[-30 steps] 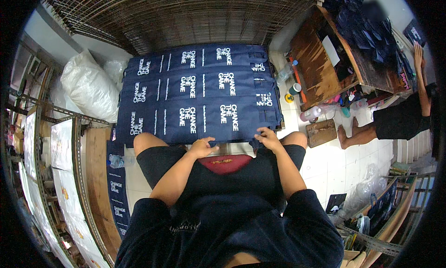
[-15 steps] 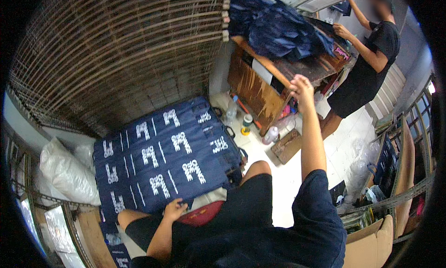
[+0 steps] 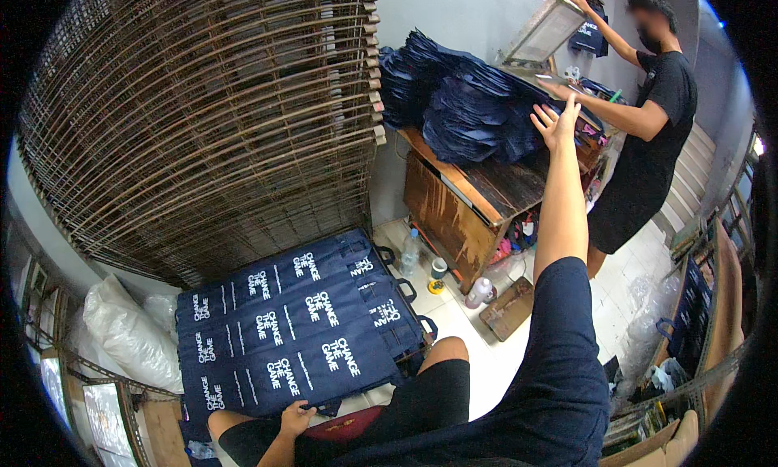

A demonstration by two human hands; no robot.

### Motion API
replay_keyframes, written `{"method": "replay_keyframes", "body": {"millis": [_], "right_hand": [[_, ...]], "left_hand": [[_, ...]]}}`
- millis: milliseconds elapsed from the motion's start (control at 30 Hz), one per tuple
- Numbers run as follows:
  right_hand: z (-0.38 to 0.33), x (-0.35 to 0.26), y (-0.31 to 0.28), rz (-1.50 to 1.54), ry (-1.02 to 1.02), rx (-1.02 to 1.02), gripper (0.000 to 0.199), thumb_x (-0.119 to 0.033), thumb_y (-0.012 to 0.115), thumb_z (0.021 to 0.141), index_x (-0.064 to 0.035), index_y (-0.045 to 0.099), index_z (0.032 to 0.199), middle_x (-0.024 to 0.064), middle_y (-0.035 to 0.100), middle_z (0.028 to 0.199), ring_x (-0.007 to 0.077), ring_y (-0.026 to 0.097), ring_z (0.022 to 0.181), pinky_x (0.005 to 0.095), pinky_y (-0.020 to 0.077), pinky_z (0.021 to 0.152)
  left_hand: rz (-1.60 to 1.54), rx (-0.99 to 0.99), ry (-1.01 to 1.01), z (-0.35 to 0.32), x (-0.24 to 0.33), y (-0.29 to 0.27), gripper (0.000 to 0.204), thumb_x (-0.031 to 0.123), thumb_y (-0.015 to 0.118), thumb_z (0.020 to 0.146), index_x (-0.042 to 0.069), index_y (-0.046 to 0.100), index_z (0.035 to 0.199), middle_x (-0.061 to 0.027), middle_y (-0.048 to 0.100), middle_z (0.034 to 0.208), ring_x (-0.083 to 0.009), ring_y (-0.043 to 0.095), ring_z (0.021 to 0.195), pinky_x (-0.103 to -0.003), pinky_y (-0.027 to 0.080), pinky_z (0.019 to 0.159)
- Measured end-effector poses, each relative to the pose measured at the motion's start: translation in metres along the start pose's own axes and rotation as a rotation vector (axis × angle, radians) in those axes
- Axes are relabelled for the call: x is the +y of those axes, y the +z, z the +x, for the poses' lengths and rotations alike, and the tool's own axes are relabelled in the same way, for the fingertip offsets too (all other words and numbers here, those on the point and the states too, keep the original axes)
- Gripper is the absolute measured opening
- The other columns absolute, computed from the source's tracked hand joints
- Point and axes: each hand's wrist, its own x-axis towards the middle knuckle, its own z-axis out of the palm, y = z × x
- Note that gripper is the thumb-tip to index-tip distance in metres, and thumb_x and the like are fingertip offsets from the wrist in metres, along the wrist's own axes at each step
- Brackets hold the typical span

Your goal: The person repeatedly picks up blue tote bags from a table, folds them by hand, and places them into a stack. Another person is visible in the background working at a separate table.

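Observation:
My right hand (image 3: 557, 120) is stretched up and out toward the wooden table, fingers spread, holding nothing, close to a big heap of dark blue bags (image 3: 462, 102). My left hand (image 3: 297, 417) rests low at the near edge of a flat rack of printed dark blue bags (image 3: 292, 329) laid in rows on the floor; it touches the edge and appears to grip nothing. Another person in black (image 3: 648, 119) stands behind the table, handling a framed printing screen (image 3: 545, 31).
A tall stack of wire drying racks (image 3: 211, 119) fills the upper left. A wooden table (image 3: 462, 200) has bottles and a small box on the tiled floor beneath it. White sacks (image 3: 121, 337) lie at the left; shelves crowd the right edge.
My head has turned up and right. My right hand left the bags on the floor and rose toward the table; my left hand stayed low by the rack.

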Motion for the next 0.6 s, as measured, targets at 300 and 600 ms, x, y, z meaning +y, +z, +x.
{"method": "replay_keyframes", "body": {"millis": [300, 600], "right_hand": [[0.056, 0.026, 0.019, -0.190, -0.204, 0.147, 0.036, 0.008, 0.059, 0.074, -0.0078, 0.057, 0.106, 0.0081, 0.057, 0.090, 0.0160, 0.056, 0.070, 0.0328, 0.0569, 0.063], [-0.108, -0.040, 0.078, 0.047, -0.598, -0.004, 0.020, 0.003, 0.054, 0.083, 0.0037, 0.065, 0.100, 0.0032, 0.060, 0.084, 0.0095, 0.054, 0.070, 0.0208, 0.0454, 0.065]], "left_hand": [[-0.100, -0.013, 0.063, 0.011, -0.012, 0.013, 0.046, 0.033, 0.076, 0.074, 0.004, 0.063, 0.109, -0.0088, 0.066, 0.074, -0.0172, 0.064, 0.068, -0.029, 0.051, 0.064], [-0.614, -0.158, 0.613, 0.008, 0.296, -0.044, 0.041, 0.012, 0.068, 0.085, 0.001, 0.054, 0.122, -0.0068, 0.062, 0.104, -0.0129, 0.058, 0.095, -0.028, 0.048, 0.083]]}}
